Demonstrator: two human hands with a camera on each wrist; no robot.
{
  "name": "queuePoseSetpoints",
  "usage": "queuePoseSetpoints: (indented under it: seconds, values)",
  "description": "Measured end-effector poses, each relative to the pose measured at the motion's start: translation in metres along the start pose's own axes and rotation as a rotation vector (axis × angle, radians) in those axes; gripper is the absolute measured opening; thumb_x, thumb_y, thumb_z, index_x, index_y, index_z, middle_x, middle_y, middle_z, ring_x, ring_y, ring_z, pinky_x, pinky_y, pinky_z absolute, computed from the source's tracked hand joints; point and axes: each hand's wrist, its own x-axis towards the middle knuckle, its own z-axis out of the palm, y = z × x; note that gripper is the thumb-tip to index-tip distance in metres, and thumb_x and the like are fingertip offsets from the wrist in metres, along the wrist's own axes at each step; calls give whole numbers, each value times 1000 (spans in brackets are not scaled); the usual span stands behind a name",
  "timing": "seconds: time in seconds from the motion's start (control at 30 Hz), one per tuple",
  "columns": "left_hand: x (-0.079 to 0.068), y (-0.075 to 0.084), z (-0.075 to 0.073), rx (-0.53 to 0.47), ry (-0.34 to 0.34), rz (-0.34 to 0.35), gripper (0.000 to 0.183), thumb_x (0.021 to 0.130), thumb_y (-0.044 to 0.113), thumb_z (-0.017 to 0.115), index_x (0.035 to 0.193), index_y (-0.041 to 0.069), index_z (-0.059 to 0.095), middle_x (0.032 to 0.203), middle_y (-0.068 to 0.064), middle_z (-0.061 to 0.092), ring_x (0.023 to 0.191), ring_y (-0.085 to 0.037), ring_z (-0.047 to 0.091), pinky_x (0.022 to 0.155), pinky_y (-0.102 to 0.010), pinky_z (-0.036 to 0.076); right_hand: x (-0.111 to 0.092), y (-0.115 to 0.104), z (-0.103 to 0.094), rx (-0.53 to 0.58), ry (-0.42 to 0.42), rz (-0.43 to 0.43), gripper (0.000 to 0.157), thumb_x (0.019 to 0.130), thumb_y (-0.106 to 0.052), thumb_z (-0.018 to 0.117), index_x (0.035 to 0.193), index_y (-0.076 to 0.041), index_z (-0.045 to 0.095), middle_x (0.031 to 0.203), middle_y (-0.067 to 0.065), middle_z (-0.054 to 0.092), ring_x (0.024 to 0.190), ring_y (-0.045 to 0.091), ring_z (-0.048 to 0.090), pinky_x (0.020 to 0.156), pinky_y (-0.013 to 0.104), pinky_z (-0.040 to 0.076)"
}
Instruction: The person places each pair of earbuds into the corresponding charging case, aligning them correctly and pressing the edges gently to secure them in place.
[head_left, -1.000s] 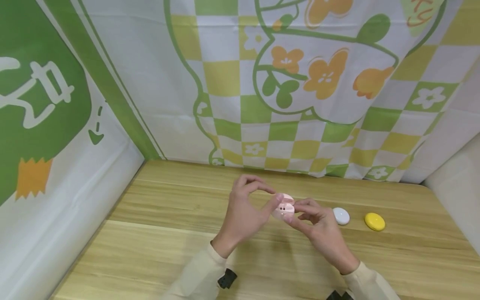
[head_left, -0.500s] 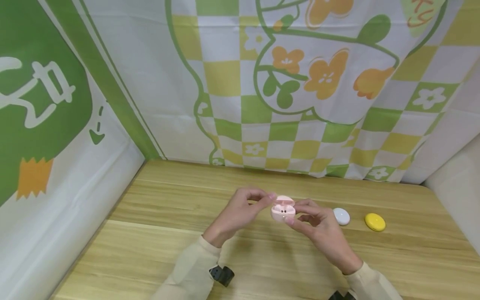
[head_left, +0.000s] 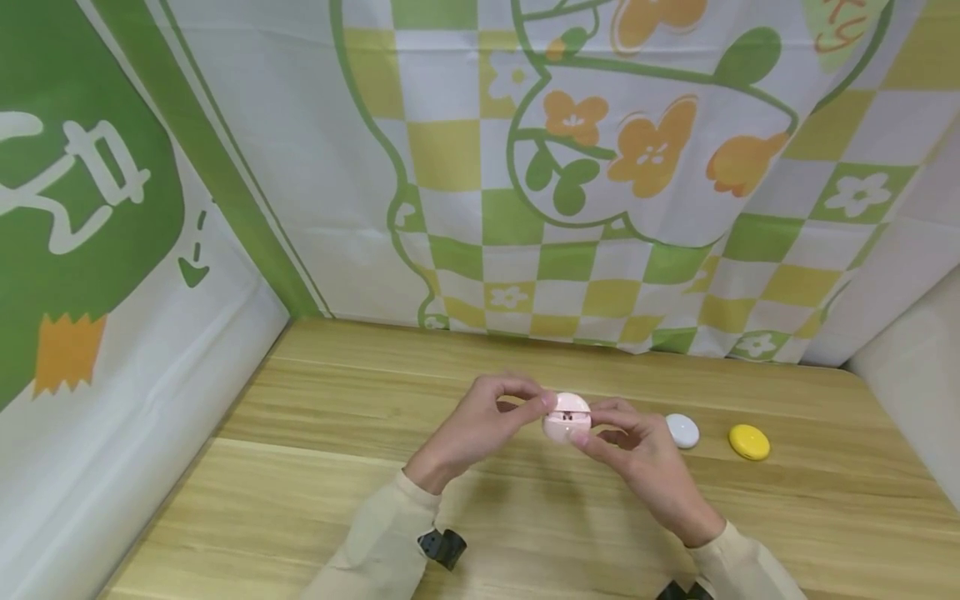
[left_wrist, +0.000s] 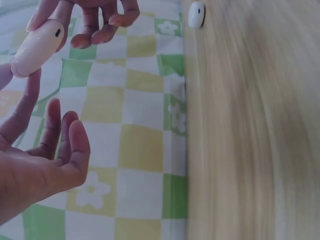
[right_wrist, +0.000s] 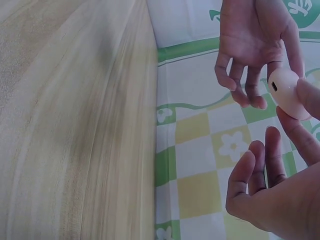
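A small rounded pink earbud case (head_left: 567, 429) is held up over the table between both hands, its lid (head_left: 572, 402) partly lowered. Through the narrow gap under the lid, small dark spots show inside. My left hand (head_left: 483, 425) pinches the lid's left edge between thumb and index finger. From the right, my right hand (head_left: 637, 450) grips the body with its thumb in front and fingers at the side. In the left wrist view, the case (left_wrist: 39, 47) shows a dark port on its underside. The right wrist view shows the same port on the case (right_wrist: 289, 95).
To the right of my right hand lie a white round case (head_left: 682, 432) and a yellow round case (head_left: 748, 442) on the wooden table (head_left: 337, 492). A patterned cloth (head_left: 517, 217) hangs behind the table, and another white and green sheet (head_left: 217, 333) borders the left.
My left hand drew back leftward from the front of the case to the lid's edge. The lid, standing wide up half a second ago, has come down most of the way.
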Motion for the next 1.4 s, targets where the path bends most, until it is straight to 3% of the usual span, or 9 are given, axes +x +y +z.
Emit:
queuePoseSetpoints:
  seconds: [0.2,0.47,0.57,0.73,0.87,1.0,1.2,1.4]
  values:
    - [-2,0,0,177,18,90,22,98,28,70,107,9,76,118,-4,59,116,-22,52,98,-52,44,1,-2,-1,26,-4,55,20,93,-15,75,109,-4,76,119,13,65,122,24,54,92,38,54]
    - [-3,-2,4,165,23,82,19,97,27,71,101,9,75,119,-3,58,116,-22,50,98,-51,44,1,-3,-1,19,-4,62,21,93,-18,75,110,-5,76,121,11,65,123,23,53,92,38,54]
    - [-4,-4,7,129,49,69,20,98,28,70,99,9,75,118,-4,59,115,-21,50,97,-49,44,1,-2,1,-65,38,-21,29,90,-15,79,118,-8,73,118,7,66,115,20,57,89,33,54]
    - [-5,-6,15,83,85,36,21,98,27,69,97,7,75,119,-6,59,115,-22,51,96,-46,44,3,1,7,-280,167,-273,60,73,-8,92,127,-14,68,114,0,64,103,17,57,84,29,48]
    - [-5,-8,19,79,98,24,23,98,27,68,98,5,75,119,-6,59,115,-22,51,95,-46,44,4,3,10,-390,219,-420,63,62,-9,98,119,-16,72,114,1,63,103,16,54,81,32,45]
    - [-6,-8,22,67,107,9,23,98,27,67,100,6,75,119,-7,60,115,-22,51,95,-46,43,6,4,12,-442,239,-481,62,58,-10,100,114,-15,73,112,2,62,102,13,54,79,31,45]
    - [-7,-11,21,84,128,-6,23,99,29,66,104,8,75,118,-7,61,114,-24,53,94,-47,44,7,7,8,-463,215,-455,58,61,-7,98,113,-13,73,110,1,61,102,16,56,78,31,46]
    - [-9,-18,8,208,200,22,29,102,31,63,117,8,71,121,-9,61,116,-31,54,95,-51,46,16,25,-10,-469,164,-268,53,66,-8,95,114,-8,74,111,7,64,100,27,60,78,43,51]
